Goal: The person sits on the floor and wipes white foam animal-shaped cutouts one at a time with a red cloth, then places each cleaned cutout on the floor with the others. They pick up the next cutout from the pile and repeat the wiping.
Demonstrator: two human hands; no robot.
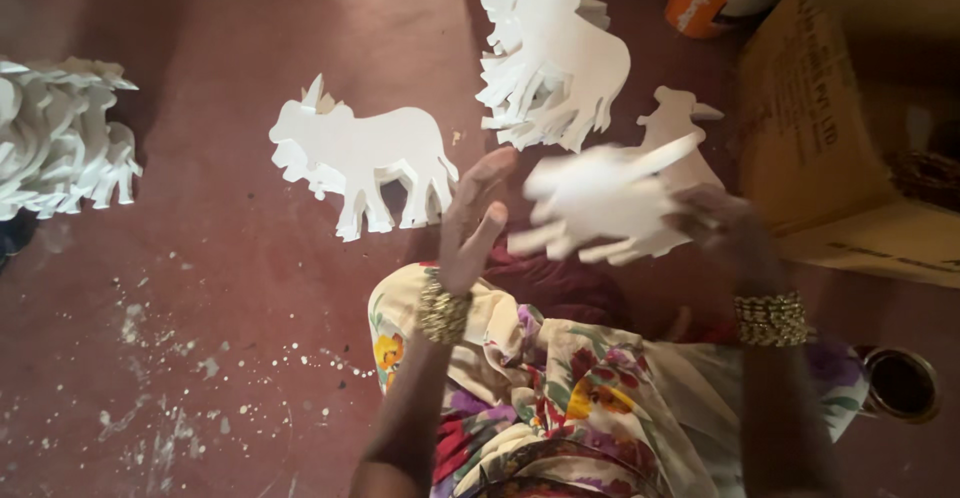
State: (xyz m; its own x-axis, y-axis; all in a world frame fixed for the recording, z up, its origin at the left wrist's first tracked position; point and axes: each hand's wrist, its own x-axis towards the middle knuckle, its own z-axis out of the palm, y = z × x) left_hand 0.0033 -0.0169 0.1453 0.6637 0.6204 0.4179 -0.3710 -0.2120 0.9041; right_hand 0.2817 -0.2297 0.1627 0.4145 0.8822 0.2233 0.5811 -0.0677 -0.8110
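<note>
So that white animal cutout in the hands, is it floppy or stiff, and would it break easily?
The cutout probably is stiff: held at one end by the right hand, it stays flat without drooping. It likely is light, since the fingers alone carry it. The thin legs and horns look like its weakest parts, so they might snap if bent.

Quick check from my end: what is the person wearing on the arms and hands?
Both forearms are bare, with no sleeves and no gloves. The left hand has a wide band of gold-coloured beaded bangles at the wrist. The right hand, blurred, has a similar gold beaded stack. I cannot make out any rings.
</note>
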